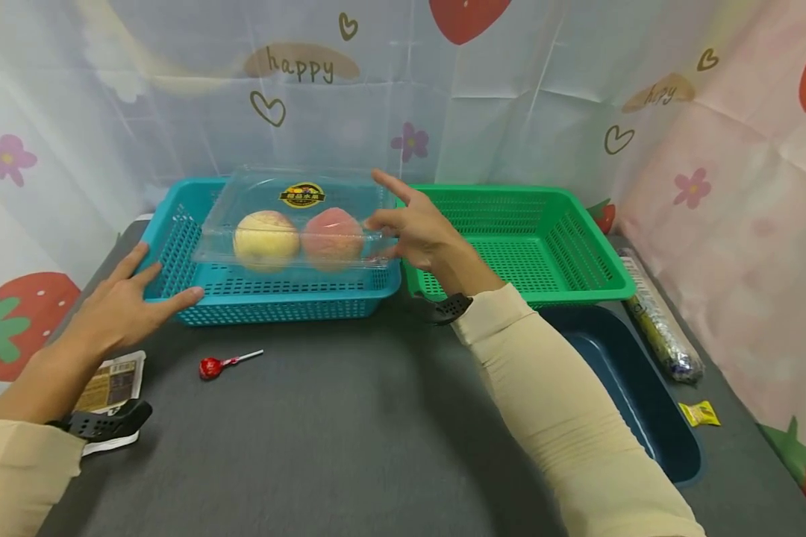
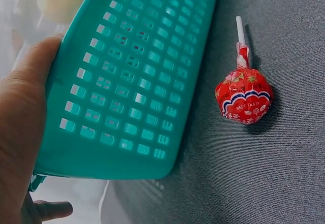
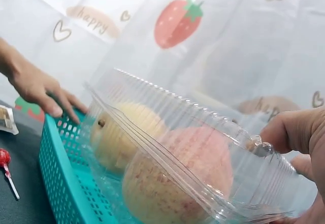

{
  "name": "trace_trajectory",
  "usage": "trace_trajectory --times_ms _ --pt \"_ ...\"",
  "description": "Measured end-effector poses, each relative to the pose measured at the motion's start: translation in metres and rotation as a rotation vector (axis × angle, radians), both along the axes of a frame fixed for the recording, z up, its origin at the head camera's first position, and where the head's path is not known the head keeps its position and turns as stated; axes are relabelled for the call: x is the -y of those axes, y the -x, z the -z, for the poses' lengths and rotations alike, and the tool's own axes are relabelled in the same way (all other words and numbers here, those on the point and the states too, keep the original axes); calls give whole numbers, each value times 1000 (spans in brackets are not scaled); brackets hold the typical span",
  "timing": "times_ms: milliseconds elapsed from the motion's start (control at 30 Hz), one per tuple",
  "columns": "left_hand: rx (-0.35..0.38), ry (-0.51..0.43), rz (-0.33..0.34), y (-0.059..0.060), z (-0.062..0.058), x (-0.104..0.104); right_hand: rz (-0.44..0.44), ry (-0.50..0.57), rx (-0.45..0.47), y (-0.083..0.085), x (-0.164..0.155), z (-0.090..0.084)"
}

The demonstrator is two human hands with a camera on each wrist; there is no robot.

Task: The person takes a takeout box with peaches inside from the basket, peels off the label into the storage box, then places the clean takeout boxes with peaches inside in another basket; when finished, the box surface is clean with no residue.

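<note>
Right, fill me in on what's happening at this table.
A person's right hand grips the right end of a clear plastic box, with a yellow fruit and a pink fruit inside. The box is over the blue basket; I can't tell whether it rests on it. The left hand touches that basket's left end. The green basket stands to its right, and a red lollipop lies in front.
</note>
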State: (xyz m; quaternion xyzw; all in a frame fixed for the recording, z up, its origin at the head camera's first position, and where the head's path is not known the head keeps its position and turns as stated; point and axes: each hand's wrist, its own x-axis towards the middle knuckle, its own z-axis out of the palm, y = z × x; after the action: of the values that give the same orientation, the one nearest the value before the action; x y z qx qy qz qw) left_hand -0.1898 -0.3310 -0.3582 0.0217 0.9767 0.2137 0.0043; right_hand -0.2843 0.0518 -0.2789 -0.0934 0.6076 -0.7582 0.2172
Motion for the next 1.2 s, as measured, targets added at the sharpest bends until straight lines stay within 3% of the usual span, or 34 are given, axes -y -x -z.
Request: trace_trajectory --times_ms 167,433,700,900,1200 --pt "4 7 6 -1 0 1 7 -26 -57 -11 -17 -8" --pt "5 2 2 0 -2 -1 14 102 -64 -37 -45 -22" --pt "0 -9 -17 0 -1 -2 -21 136 -130 -68 -68 -27" --pt "0 -31 -11 0 1 0 2 83 -188 -91 -83 -19" --pt "7 -30 5 0 0 1 61 55 -242 -125 -103 10"
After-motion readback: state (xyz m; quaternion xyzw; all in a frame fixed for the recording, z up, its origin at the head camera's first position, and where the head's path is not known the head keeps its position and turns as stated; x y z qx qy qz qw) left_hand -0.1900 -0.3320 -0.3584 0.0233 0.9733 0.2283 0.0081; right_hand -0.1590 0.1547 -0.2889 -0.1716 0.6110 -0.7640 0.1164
